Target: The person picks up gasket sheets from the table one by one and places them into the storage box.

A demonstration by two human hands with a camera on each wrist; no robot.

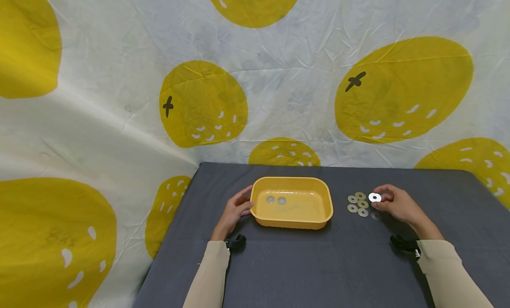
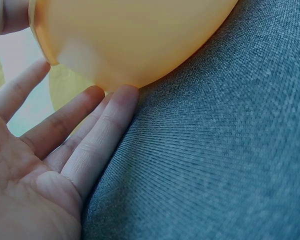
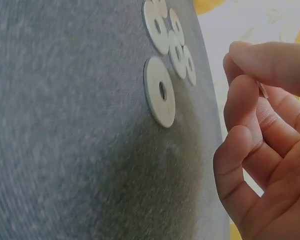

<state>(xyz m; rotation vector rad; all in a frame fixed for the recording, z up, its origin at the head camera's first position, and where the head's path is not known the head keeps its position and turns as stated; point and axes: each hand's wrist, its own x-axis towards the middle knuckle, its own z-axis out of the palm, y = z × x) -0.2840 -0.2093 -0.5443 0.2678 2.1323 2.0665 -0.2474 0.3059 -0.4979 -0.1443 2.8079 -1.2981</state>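
Pinching a shiny, round metal washer (image 1: 371, 196) in the right hand (image 1: 401, 206), ideally by its edge; touching the yellow, oblong plastic tray (image 1: 308, 202) with a spread left hand (image 1: 232, 213); press lightly!

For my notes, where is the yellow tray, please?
In the head view, the yellow tray sits left of the loose washers, its left end touching the left hand.

The yellow tray (image 1: 307, 199) looks like smooth plastic, faintly glossy inside. Right of it, the washers (image 3: 158, 107) are shiny metal. The tabletop (image 1: 299, 263) is matt, coarse-woven cloth; the far curtain (image 1: 287, 91), creased, slightly lustrous fabric. The dark wristbands (image 1: 237, 243), too small to judge, may be plastic.
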